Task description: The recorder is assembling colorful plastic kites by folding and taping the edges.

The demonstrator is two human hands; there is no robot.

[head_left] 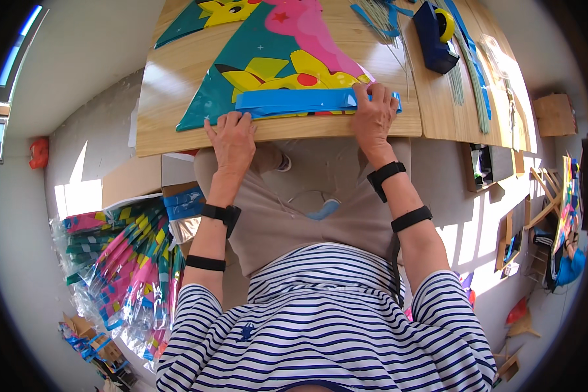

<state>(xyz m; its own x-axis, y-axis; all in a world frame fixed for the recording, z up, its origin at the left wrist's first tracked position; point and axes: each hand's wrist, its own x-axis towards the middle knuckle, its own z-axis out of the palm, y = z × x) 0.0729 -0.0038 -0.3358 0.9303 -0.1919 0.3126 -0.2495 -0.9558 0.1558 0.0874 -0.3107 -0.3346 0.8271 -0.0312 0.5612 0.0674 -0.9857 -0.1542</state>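
On the wooden table (176, 140), both hands press a blue strip (294, 101).

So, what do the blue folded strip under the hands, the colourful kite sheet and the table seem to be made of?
Blue strip: it looks like thin plastic film, smooth and slightly glossy, lying in flat folded layers. Both the left hand and the right hand press on it.
Kite sheet: probably printed plastic film or thin fabric; it lies flat with a soft sheen.
Table: wood or wood-look laminate, with visible grain and a satin reflection.
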